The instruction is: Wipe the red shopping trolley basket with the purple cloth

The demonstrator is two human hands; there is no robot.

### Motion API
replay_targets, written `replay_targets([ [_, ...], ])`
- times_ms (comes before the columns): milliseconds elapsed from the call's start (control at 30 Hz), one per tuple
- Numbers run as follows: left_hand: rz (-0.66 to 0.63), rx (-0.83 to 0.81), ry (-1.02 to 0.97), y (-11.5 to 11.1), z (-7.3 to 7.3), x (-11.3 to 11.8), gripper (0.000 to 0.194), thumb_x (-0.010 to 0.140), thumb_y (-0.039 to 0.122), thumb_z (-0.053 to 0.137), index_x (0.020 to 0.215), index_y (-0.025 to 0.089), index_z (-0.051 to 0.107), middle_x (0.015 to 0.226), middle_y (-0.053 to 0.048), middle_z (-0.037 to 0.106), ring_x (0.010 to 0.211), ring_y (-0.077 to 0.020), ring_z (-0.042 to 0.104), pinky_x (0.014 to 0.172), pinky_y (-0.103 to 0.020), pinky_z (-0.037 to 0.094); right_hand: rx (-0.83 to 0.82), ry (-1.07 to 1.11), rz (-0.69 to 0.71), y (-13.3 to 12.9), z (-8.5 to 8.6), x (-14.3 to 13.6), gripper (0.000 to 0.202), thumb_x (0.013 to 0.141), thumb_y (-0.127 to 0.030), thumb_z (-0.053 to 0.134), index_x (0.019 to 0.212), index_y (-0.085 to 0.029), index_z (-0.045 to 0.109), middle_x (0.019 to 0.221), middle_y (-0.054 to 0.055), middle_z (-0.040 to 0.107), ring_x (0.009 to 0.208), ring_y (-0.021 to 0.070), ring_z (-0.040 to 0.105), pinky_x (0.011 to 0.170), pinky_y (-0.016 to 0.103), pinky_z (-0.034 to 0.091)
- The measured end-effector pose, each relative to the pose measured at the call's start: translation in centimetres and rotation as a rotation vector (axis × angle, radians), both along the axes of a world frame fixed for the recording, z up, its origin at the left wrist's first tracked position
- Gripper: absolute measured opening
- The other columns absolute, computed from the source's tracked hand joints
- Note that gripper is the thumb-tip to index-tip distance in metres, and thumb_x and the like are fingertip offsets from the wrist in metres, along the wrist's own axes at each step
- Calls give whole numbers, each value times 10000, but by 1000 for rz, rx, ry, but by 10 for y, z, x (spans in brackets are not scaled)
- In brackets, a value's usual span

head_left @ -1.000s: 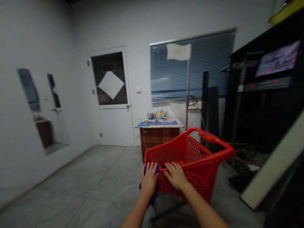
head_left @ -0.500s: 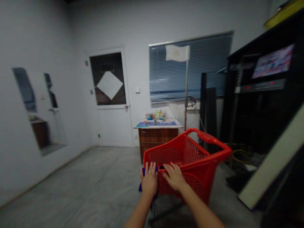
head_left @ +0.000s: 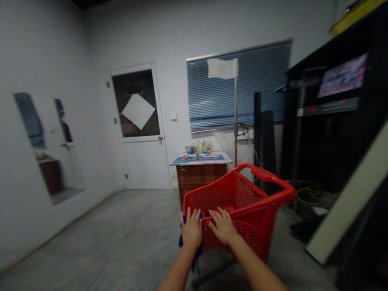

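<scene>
A red plastic shopping cart point(head_left: 251, 230) with lattice sides stands before me, its handle toward the right. My left hand point(head_left: 192, 229) lies over the cart's near left corner with a purple cloth point(head_left: 181, 241) under its palm, pressed against the rim. Parts of the cloth stick out beside the fingers and below the hand; the rest is hidden. On the near rim, a little to the right, rests my right hand point(head_left: 222, 226), fingers spread and no object in it.
Behind the cart is a brown wooden desk point(head_left: 201, 173) with small items on top. A pole with a white flag point(head_left: 222, 68) rises beside it. Dark racking with a lit screen point(head_left: 344, 76) and a leaning pale board point(head_left: 348, 202) are on the right. A white door point(head_left: 147, 165) is at the back left.
The view has turned and tilted slightly. My left hand and the cloth have shifted a little to the right and down at the corner; my right hand stays in place on the rim.
</scene>
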State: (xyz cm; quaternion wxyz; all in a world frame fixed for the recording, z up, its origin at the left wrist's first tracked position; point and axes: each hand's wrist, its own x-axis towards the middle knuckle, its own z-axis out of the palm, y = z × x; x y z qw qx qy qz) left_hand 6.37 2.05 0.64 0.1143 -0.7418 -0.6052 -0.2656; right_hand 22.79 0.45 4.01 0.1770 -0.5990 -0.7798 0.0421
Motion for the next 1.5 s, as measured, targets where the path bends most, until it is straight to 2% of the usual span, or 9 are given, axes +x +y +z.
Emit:
replay_targets([
  [167,-82,-45,13,0,11,13,413,986,313,321,1367,331,482,1418,0,512,1403,-226,304,1161,-558,98,2,12,15,0,-1,1,644,950,-575,172,1453,-223,367,1489,13,395,1430,257,173,1159,433,86],
  [400,-40,-48,10,4,2,-10,371,979,271,346,1279,296,564,1272,-18,639,1351,-238,398,1164,-561,98,-17,-31,34,-1,7,10,641,951,-545,202,1466,-187,334,1526,23,319,1435,223,169,1166,400,99],
  [500,-31,-58,2,6,2,-13,373,976,262,344,1264,290,579,1258,-25,647,1331,-246,425,1163,-561,98,56,-37,-81,-2,9,23,653,955,-510,201,1464,-119,327,1537,55,287,1442,222,141,1173,389,63],
  [667,22,-90,-30,3,10,9,388,981,282,323,1262,256,589,1267,-68,639,1289,-264,472,1148,-581,99,61,-36,-96,-3,5,36,646,951,-525,215,1429,-135,403,1479,55,408,1426,232,197,1172,405,84],
  [833,-92,-80,9,2,17,30,375,985,316,342,1305,293,537,1255,-50,642,1272,-241,484,1151,-571,90,62,-42,-82,-1,5,37,633,953,-519,213,1424,-146,412,1469,51,425,1418,237,215,1166,412,98],
  [1033,-100,-59,8,3,18,12,320,976,286,389,1230,276,584,1124,-39,693,1061,-207,615,1162,-544,70,56,-26,-71,0,6,35,665,948,-564,201,1435,-154,393,1482,47,405,1428,238,186,1168,415,81],
  [1200,-71,-51,29,7,17,-3,324,971,294,394,1224,265,595,1127,-48,693,1062,-215,615,1165,-515,92,21,-39,-24,-1,12,32,684,942,-580,189,1461,-162,343,1516,42,342,1437,222,162,1171,399,73],
  [1300,-52,-54,32,11,16,-10,336,966,285,398,1236,257,595,1154,-54,686,1079,-221,609,1165,-508,107,46,-57,-49,-2,15,32,687,945,-559,193,1468,-133,320,1531,55,305,1443,214,135,1175,384,51],
  [1500,1,-63,23,14,19,-18,338,957,266,394,1210,248,617,1151,-67,687,1079,-235,609,1150,-530,139,59,-42,-32,-4,14,24,694,942,-575,194,1443,-131,375,1496,62,379,1432,237,173,1172,407,67],
])
